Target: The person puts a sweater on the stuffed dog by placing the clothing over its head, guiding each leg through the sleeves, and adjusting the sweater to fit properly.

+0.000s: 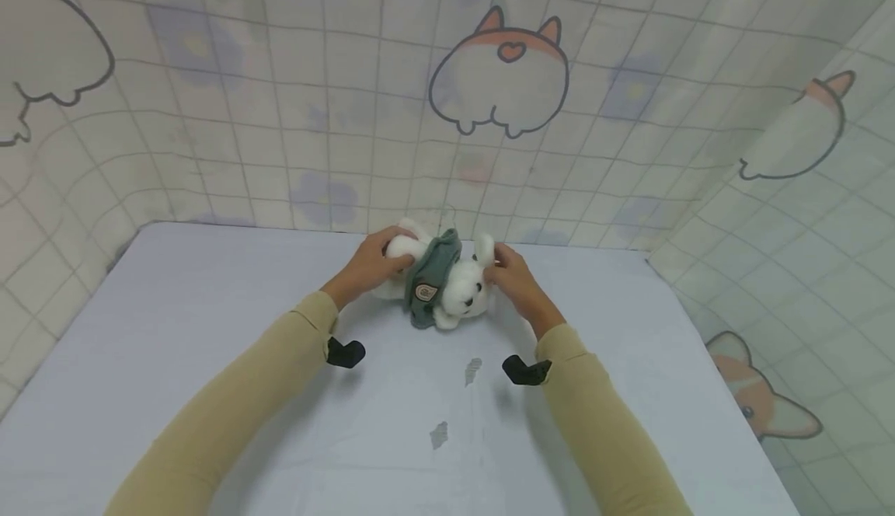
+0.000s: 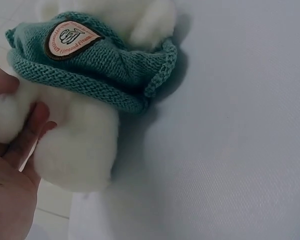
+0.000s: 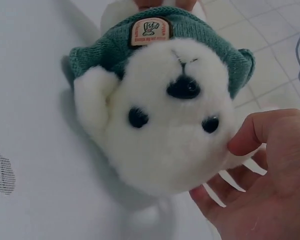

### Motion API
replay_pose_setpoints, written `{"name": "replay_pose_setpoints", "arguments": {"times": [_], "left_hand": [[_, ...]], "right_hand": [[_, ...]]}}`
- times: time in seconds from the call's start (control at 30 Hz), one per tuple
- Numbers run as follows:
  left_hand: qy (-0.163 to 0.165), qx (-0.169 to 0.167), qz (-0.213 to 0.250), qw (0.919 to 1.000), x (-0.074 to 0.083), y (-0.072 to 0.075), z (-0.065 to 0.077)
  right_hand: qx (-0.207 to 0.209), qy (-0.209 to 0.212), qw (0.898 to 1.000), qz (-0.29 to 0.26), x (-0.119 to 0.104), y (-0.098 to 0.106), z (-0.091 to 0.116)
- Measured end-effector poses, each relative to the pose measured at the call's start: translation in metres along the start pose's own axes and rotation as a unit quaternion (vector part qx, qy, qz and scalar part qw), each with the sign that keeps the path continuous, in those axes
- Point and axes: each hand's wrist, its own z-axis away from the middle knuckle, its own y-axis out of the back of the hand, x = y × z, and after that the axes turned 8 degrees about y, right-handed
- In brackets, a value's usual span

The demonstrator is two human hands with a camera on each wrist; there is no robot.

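Observation:
A white plush bear [image 1: 461,287] in a green knitted sweater [image 1: 432,267] lies on its side at the table's far edge. A round-edged badge [image 3: 151,31] with a small picture is sewn to the sweater. My left hand [image 1: 367,267] grips one of its white legs, thumb and fingers on either side; the other leg [image 2: 77,150] shows beside it in the left wrist view. At the head, my right hand [image 1: 517,279] pinches the side near an ear, its thumb on the white fur. Black eyes and nose [image 3: 184,87] face the right wrist camera.
The white table [image 1: 419,392] carries two small grey marks [image 1: 438,435] near its middle. Behind and at both sides hangs a checked curtain [image 1: 377,96] printed with cartoon corgis. Each wrist wears a black camera mount [image 1: 526,371].

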Motion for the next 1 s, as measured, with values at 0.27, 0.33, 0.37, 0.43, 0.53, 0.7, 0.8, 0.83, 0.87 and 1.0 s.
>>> {"name": "replay_pose_setpoints", "arguments": {"times": [0.27,0.33,0.37,0.43,0.53,0.7,0.8,0.83,0.87,1.0], "left_hand": [[-0.005,0.002,0.004,1.0000,-0.003,0.002,0.001],[-0.008,0.004,0.004,1.0000,-0.003,0.003,0.002],[-0.010,0.004,0.004,0.9999,-0.003,0.003,0.002],[-0.013,0.002,0.012,0.9998,-0.003,0.003,0.003],[-0.014,-0.003,0.028,0.9995,-0.002,0.005,0.005],[-0.010,-0.011,0.042,0.9990,-0.001,0.007,0.007],[-0.009,-0.010,0.040,0.9991,-0.001,0.008,0.008],[-0.010,-0.009,0.039,0.9991,-0.001,0.008,0.008],[-0.010,-0.008,0.039,0.9992,-0.001,0.009,0.008],[-0.010,-0.005,0.035,0.9993,-0.002,0.010,0.008]], "right_hand": [[0.020,0.123,0.992,0.022,-0.036,0.001,-0.013],[0.020,0.151,0.988,0.038,-0.044,-0.001,-0.017],[0.019,0.160,0.986,0.047,-0.047,-0.003,-0.019],[0.021,0.177,0.982,0.068,-0.054,-0.007,-0.023],[0.021,0.192,0.978,0.084,-0.065,-0.012,-0.025],[0.021,0.186,0.973,0.132,-0.074,-0.019,-0.026],[0.030,0.177,0.968,0.177,-0.073,-0.021,-0.027],[0.033,0.172,0.967,0.187,-0.073,-0.022,-0.027],[0.036,0.167,0.965,0.197,-0.073,-0.022,-0.027],[0.037,0.147,0.962,0.225,-0.072,-0.023,-0.025]]}}
